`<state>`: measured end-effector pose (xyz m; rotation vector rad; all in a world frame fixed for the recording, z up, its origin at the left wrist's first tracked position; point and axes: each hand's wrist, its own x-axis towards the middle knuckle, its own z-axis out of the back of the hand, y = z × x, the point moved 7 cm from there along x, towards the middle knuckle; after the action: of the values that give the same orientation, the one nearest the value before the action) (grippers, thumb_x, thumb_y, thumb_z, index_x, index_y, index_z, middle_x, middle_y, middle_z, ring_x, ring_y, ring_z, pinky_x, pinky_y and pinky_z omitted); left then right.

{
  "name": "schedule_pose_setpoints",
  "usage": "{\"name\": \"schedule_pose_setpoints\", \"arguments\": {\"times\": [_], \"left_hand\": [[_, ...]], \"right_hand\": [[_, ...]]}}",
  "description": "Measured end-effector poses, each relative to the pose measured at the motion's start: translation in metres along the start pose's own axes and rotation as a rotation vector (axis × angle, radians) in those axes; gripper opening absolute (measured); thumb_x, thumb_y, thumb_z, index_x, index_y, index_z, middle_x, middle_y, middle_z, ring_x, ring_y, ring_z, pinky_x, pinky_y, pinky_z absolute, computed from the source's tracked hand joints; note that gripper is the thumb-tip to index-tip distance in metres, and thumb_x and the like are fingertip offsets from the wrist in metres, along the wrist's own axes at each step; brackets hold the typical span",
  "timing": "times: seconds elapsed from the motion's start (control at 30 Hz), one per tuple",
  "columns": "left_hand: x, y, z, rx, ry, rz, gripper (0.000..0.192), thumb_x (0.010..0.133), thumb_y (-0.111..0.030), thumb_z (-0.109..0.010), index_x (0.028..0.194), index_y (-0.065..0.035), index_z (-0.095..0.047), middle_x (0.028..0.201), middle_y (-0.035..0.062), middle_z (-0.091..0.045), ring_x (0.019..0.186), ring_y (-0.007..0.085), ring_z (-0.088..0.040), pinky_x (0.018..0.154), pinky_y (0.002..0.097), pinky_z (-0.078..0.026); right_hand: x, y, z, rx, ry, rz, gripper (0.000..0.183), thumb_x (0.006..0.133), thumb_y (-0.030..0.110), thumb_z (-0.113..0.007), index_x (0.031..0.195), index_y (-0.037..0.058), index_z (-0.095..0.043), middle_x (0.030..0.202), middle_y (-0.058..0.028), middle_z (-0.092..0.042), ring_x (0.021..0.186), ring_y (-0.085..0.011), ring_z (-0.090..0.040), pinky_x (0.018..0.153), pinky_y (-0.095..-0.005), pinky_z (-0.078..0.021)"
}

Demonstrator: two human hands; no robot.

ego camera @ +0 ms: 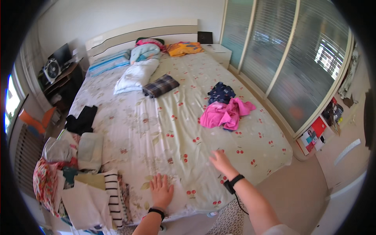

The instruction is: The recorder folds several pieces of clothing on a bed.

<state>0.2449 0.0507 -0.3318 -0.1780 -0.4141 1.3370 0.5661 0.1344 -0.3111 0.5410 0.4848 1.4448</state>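
Observation:
My left hand (161, 191) lies palm down with fingers spread on the floral bedsheet (129, 135), close to the bed's near edge. Further right, my right hand (221, 160) is over the cherry-print sheet (191, 167); it holds nothing, and whether it touches the cloth is hard to tell. Beyond it sit a crumpled pink garment (224, 113) and a navy patterned garment (221, 92). A folded plaid cloth (161, 85) rests mid-bed beside a white quilt (136, 76). Left of my left hand are a striped garment (113, 199) and a white garment (85, 202) in a clothes pile.
A black garment (82, 119) and a grey folded cloth (90, 151) lie along the left edge. Pillows stand by the headboard (141, 32). A desk (63, 77) with a fan (53, 70) is at left, a white nightstand (218, 54) and sliding glass doors (270, 50) at right.

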Motion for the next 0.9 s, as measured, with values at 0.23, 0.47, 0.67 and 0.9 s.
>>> {"name": "schedule_pose_setpoints", "arguments": {"times": [0.23, 0.47, 0.67, 0.9], "left_hand": [[0.005, -0.009, 0.004, 0.058, -0.060, -0.031, 0.052, 0.082, -0.028, -0.056, 0.128, -0.0053, -0.050, 0.137, 0.0219, -0.043, 0.128, 0.0388, -0.037, 0.108, 0.0548, -0.021], [0.008, -0.012, 0.000, 0.043, -0.071, -0.065, 0.048, 0.081, -0.029, -0.056, 0.124, -0.0057, -0.053, 0.136, 0.0223, -0.044, 0.126, 0.0396, -0.038, 0.107, 0.0562, -0.022], [0.002, -0.005, 0.009, 0.046, -0.066, -0.047, 0.055, 0.080, -0.031, -0.059, 0.128, -0.0055, -0.049, 0.138, 0.0224, -0.040, 0.129, 0.0379, -0.036, 0.108, 0.0551, -0.021], [-0.053, -0.056, 0.045, -0.706, 0.377, -0.262, 0.056, 0.080, -0.021, -0.064, 0.130, -0.0048, -0.046, 0.138, 0.0218, -0.041, 0.123, 0.0389, -0.045, 0.098, 0.0402, -0.043]], "right_hand": [[0.122, -0.058, 0.073, -0.340, -0.399, 0.035, 0.050, 0.077, 0.023, -0.068, 0.121, 0.0053, -0.054, 0.134, -0.0268, -0.040, 0.127, -0.0458, -0.034, 0.102, -0.0493, -0.0348], [0.154, -0.069, 0.070, -0.008, -0.363, -0.054, 0.028, 0.076, 0.015, -0.068, 0.103, 0.0064, -0.064, 0.111, -0.0108, -0.062, 0.108, -0.0263, -0.056, 0.088, -0.0400, -0.0449], [-0.026, 0.105, -0.001, 0.478, -0.127, 0.356, 0.011, 0.088, 0.010, -0.061, 0.096, 0.0050, -0.064, 0.094, -0.0098, -0.063, 0.090, -0.0228, -0.061, 0.080, -0.0336, -0.0474], [-0.228, 0.220, -0.039, 0.689, 0.348, 0.573, 0.011, 0.083, 0.009, -0.064, 0.094, 0.0064, -0.062, 0.090, -0.0096, -0.060, 0.086, -0.0260, -0.059, 0.076, -0.0345, -0.0464]]}}
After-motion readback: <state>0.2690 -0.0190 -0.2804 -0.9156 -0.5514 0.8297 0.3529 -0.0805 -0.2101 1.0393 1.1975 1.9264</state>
